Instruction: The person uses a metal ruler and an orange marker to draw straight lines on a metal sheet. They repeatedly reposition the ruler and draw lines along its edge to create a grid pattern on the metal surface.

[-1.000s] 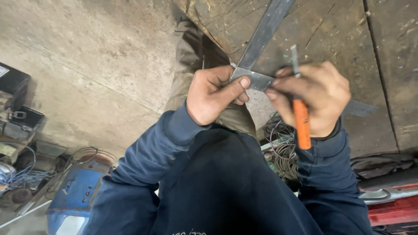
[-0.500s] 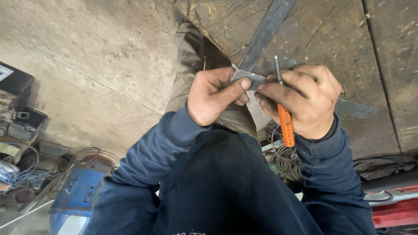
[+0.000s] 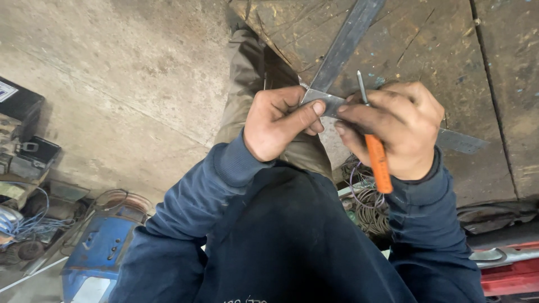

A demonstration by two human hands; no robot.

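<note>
- I see my left hand [image 3: 279, 122] clenched on the corner of a flat metal square [image 3: 328, 102], thumb pressed on top of the plate.
- My right hand [image 3: 393, 128] grips the same metal square from the other side and also holds an orange-handled screwdriver [image 3: 376, 154], its metal tip pointing up past the fingers.
- One arm of the metal square runs up and away over the worn wooden board [image 3: 438, 50]; the other arm pokes out beyond my right hand.
- Below the metal square lies a coil of wire [image 3: 368, 205].
- Well left of the metal square sits a blue machine [image 3: 104, 247] on the concrete floor [image 3: 112, 73].
</note>
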